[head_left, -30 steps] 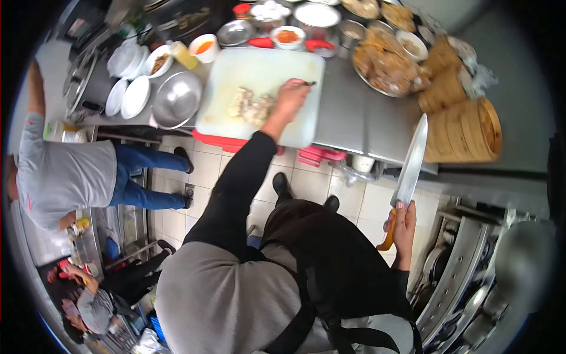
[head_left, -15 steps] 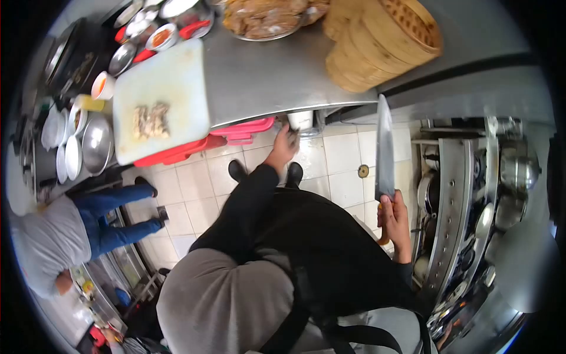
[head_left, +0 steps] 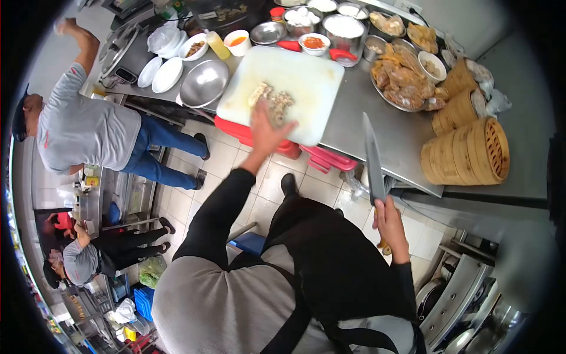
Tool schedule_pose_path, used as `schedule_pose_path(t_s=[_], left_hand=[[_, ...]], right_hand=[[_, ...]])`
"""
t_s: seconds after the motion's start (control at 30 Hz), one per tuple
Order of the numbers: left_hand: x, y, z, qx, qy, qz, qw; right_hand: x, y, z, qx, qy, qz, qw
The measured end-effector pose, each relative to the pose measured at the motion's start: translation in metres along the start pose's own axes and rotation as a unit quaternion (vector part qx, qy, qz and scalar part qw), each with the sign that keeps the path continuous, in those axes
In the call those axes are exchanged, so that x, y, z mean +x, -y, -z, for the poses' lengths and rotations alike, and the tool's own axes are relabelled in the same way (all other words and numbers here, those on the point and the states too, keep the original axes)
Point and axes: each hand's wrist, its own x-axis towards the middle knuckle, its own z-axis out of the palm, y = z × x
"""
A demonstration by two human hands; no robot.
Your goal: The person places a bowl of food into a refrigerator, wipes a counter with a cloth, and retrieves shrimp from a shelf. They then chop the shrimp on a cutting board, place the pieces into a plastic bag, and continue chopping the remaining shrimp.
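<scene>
My left hand [head_left: 266, 131] reaches over the near edge of the white cutting board [head_left: 306, 76], its thumb spread out to the side. Its fingertips are at a small heap of chopped, pale brown food [head_left: 279, 105], whose kind I cannot make out; part of the heap is hidden behind the hand. Held upright at my right side is a large kitchen knife [head_left: 373, 162]. My right hand [head_left: 390, 229] is wrapped round its handle, with the blade pointing away from me near the counter's front edge.
Left of the board stand a steel bowl [head_left: 204, 84] and white dishes [head_left: 167, 75]. A platter of cooked meat [head_left: 402, 78] and bamboo steamers [head_left: 466, 152] are to the right. Pink bins [head_left: 328, 159] sit below the counter. One co-worker [head_left: 94, 127] stands at left, another [head_left: 88, 259] farther back.
My left hand has risen from below the counter edge to the food on the board. My view has turned left. The knife stays in my right hand.
</scene>
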Motion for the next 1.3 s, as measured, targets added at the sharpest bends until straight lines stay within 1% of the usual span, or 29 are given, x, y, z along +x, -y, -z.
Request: schedule_pose_path(t_s=[0.03,0.07,0.13,0.17,0.2,0.23,0.27,0.3,0.33,0.4,0.43,0.47,0.5,0.53,0.57,0.63,0.7,0.73,0.8,0.87,0.93,1.03,1.07,1.1,1.13,1.17,1.23,1.27,1.3], left_hand=[[0.028,0.026,-0.001,0.115,-0.042,0.019,0.992],[0.053,0.043,-0.001,0.109,-0.046,0.019,0.993],[0.087,0.067,-0.005,0.066,0.11,0.075,0.989],[0.085,0.065,-0.017,0.062,0.097,0.028,0.993],[0.079,0.063,-0.028,0.05,0.102,0.03,0.993],[0.071,0.062,-0.037,0.045,0.083,-0.016,0.995],[0.062,0.061,-0.043,0.04,0.064,-0.063,0.995],[0.055,0.057,-0.046,0.042,0.043,-0.087,0.994],[0.06,0.056,-0.043,0.034,0.05,-0.091,0.994],[0.068,0.057,-0.033,0.064,0.116,-0.066,0.989],[0.069,0.054,-0.027,0.135,0.034,-0.14,0.98],[0.072,0.051,-0.022,0.13,0.036,-0.143,0.98],[0.079,0.046,-0.018,0.053,0.062,-0.113,0.99],[0.081,0.045,-0.017,-0.024,0.09,-0.08,0.992],[0.084,0.051,-0.023,-0.035,0.107,-0.09,0.99],[0.084,0.053,-0.027,-0.041,0.108,-0.088,0.989],[0.085,0.054,-0.028,-0.038,0.107,-0.083,0.99],[0.085,0.054,-0.028,-0.048,0.095,-0.087,0.99],[0.085,0.057,-0.027,-0.053,0.088,-0.088,0.991],[0.086,0.058,-0.031,-0.064,0.083,-0.105,0.989],[0.086,0.058,-0.032,-0.064,0.09,-0.103,0.989],[0.091,0.062,-0.037,-0.06,0.085,-0.113,0.988],[0.087,0.065,-0.037,-0.057,0.088,-0.124,0.987],[0.084,0.063,-0.033,-0.054,0.086,-0.126,0.987],[0.081,0.059,-0.03,-0.076,0.071,-0.11,0.988],[0.082,0.056,-0.029,-0.099,0.056,-0.093,0.989],[0.085,0.056,-0.028,-0.083,0.058,-0.09,0.991],[0.081,0.057,-0.028,-0.068,0.068,-0.087,0.992],[0.083,0.057,-0.027,-0.073,0.079,-0.086,0.991]], right_hand=[[0.022,0.017,-0.006,-0.012,0.013,0.006,1.0],[0.044,0.034,-0.012,-0.024,0.025,0.011,0.999],[0.086,0.057,-0.029,-0.042,0.033,-0.002,0.999],[0.106,0.067,-0.04,-0.068,0.04,0.008,0.997],[0.122,0.076,-0.049,-0.094,0.049,0.016,0.994],[0.137,0.083,-0.061,-0.1,0.046,0.007,0.994],[0.149,0.089,-0.074,-0.132,0.028,0.033,0.99],[0.162,0.095,-0.087,-0.162,0.009,0.061,0.985],[0.174,0.103,-0.099,-0.163,0.002,0.052,0.985],[0.193,0.113,-0.12,-0.272,-0.055,0.15,0.949],[0.204,0.116,-0.129,-0.275,-0.057,0.142,0.949],[0.217,0.121,-0.136,-0.303,-0.032,0.14,0.942],[0.23,0.126,-0.139,-0.331,-0.008,0.139,0.933],[0.24,0.132,-0.14,-0.333,-0.01,0.136,0.933],[0.249,0.136,-0.14,-0.34,0.004,0.129,0.932],[0.246,0.151,-0.127,-0.353,0.023,0.124,0.927],[0.226,0.178,-0.102,-0.417,0.025,0.156,0.895],[0.217,0.189,-0.095,-0.416,0.03,0.161,0.894],[0.201,0.198,-0.09,-0.481,0.09,0.104,0.866],[0.214,0.185,-0.105,-0.463,0.095,0.104,0.875],[0.25,0.16,-0.131,-0.394,0.07,0.18,0.898],[0.298,0.166,-0.16,-0.359,0.063,0.223,0.904],[0.304,0.16,-0.159,-0.356,0.063,0.226,0.904],[0.312,0.15,-0.155,-0.336,0.076,0.205,0.916],[0.317,0.15,-0.145,-0.318,0.089,0.188,0.925],[0.318,0.147,-0.131,-0.321,0.088,0.195,0.923],[0.293,0.163,-0.101,-0.406,0.088,0.169,0.894],[0.274,0.176,-0.092,-0.407,0.095,0.172,0.892],[0.253,0.19,-0.084,-0.437,0.12,0.155,0.878]])
